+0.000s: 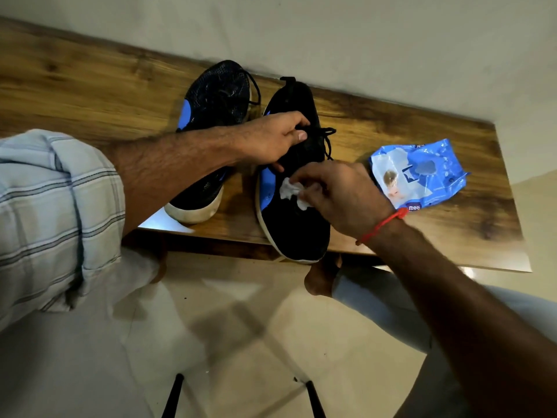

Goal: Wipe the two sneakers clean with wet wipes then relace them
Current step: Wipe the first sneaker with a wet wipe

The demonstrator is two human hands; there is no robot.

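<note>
Item: R sneaker [297, 224], black w/ blue side, on wooden table [90, 95]. L hand [271, 140] grips its lace area. R hand [340, 194] pinches crumpled wet wipe [289, 190], pressed on upper just below L grip. 2nd sneaker [217, 101] left of both hands, untouched. Wipes pack [422, 173] right of R hand.

Both forearms reach forward, left hand [271, 140] with fingers curled in a grip, right hand [337, 194] pinching.
</note>
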